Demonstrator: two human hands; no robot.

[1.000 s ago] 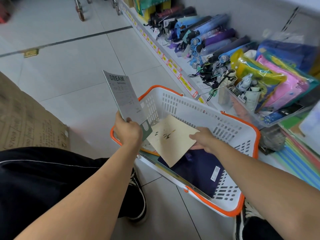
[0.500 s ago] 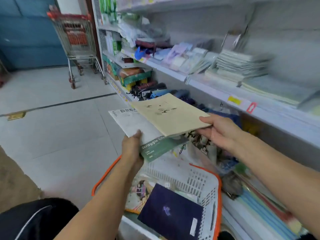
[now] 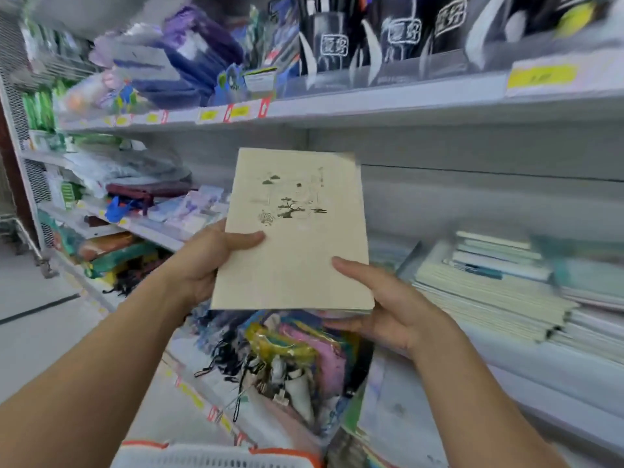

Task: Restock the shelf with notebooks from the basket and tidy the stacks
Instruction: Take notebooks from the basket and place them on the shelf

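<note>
White metal shelves (image 3: 388,108) run along the wall, with yellow price tags (image 3: 540,76) on their edges — and a pale tiled floor (image 3: 37,319) stretches off to the left.

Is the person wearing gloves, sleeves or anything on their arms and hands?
No. Both forearms are bare as far up as the picture shows, with no sleeve in view. The left hand and the right hand wear no gloves, and no rings, watch or bracelet can be seen. The fingernails look short and unpainted.
</note>
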